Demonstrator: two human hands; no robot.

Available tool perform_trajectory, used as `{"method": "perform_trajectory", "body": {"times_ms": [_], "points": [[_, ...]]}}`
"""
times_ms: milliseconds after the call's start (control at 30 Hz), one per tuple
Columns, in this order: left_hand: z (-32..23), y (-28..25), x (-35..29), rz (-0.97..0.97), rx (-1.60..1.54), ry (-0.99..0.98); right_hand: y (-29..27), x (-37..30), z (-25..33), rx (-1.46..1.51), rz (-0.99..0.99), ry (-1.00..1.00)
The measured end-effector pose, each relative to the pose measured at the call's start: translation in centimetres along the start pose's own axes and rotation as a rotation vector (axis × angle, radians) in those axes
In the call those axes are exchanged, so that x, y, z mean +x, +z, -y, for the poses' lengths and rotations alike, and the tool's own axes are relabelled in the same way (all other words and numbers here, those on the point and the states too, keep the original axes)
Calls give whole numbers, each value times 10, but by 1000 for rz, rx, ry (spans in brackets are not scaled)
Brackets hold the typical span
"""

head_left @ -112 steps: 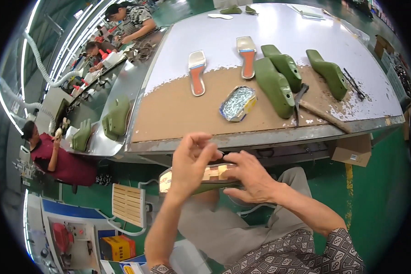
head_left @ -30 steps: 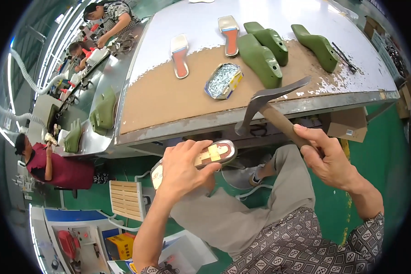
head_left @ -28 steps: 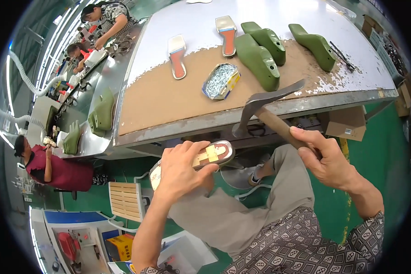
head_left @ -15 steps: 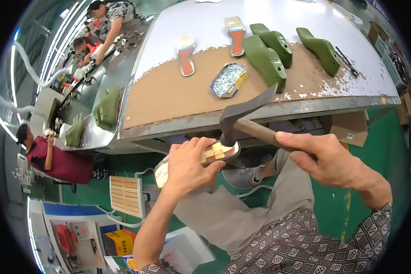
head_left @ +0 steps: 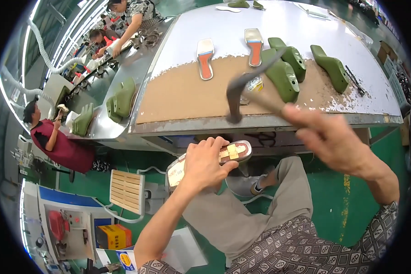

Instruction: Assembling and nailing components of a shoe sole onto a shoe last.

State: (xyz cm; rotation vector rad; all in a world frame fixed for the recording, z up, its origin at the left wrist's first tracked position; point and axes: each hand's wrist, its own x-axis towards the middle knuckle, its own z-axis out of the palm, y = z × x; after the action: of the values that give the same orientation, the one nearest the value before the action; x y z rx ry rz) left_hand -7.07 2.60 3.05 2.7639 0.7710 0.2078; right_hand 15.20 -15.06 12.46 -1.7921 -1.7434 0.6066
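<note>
Above my lap, my left hand (head_left: pixel 208 164) wraps over a shoe last with an insole board (head_left: pixel 235 152) on its upturned bottom. Pale yellow tape strips cross the board near its far right end, and the hand hides the middle. My right hand (head_left: pixel 333 139), blurred by motion, closes round the wooden handle of a hammer (head_left: pixel 234 100). The dark, curved hammer head hangs in the air above the last, apart from it. Behind the hammer, a foil-lined tray (head_left: pixel 255 84) on the bench is mostly hidden.
Ahead stands a workbench (head_left: pixel 169 107) with a metal edge. On it are green shoe lasts (head_left: pixel 281 80), two insoles (head_left: pixel 205 59) and a thin dark tool (head_left: pixel 355 82). More lasts (head_left: pixel 122 98) stand on the left bench. People work at far left; a slatted stool (head_left: pixel 125 192) stands left.
The hammer has lifted from the taped end of the last into the air, with my right hand still round its handle. The view has shifted, so the bench sits further right and lower.
</note>
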Motion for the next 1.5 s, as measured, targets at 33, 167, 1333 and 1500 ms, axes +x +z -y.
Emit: {"method": "perform_trajectory", "body": {"times_ms": [33,167,1333,1500], "points": [[-2,-2,0,17,-40,-41,1,0,-1,174,-205,-122],[-1,-2,-4,-21,9,13,18,-8,-17,185,-525,-416],[-3,-1,-6,47,-29,-52,115,-44,-35,341,-278,158],[-8,-2,5,46,2,-35,120,-39,-44,137,-491,-104]]}}
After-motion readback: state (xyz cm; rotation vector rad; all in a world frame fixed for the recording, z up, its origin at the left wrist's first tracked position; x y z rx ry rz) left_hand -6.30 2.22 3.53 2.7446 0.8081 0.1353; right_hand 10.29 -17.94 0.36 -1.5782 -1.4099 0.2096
